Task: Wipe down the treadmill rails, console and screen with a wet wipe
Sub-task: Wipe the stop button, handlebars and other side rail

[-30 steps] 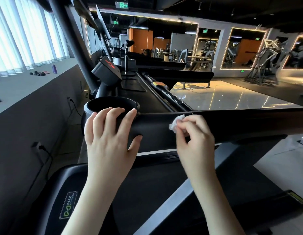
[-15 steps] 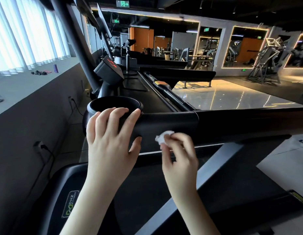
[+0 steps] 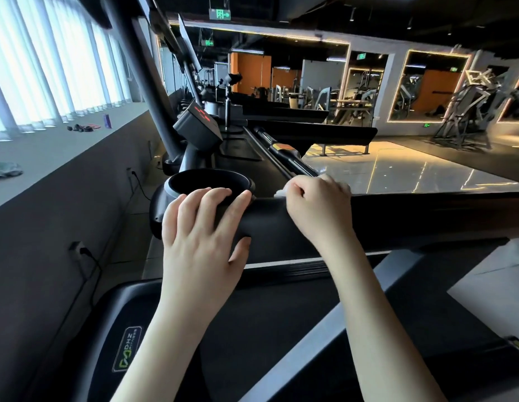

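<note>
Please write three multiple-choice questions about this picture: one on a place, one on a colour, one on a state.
1. Where is the left hand? A. on the black rail, beside the cup holder; B. in the air; C. inside the cup holder.
2. What colour is the wet wipe? A. blue; B. white; C. red.
3. How is the right hand? A. flat and empty; B. hanging down; C. curled round the wipe on the rail.
Answers: 1 A, its fingers wrap the rail next to the holder; 2 B, a white corner shows past the fingers; 3 C, its fingers curl on the wipe atop the rail.
</note>
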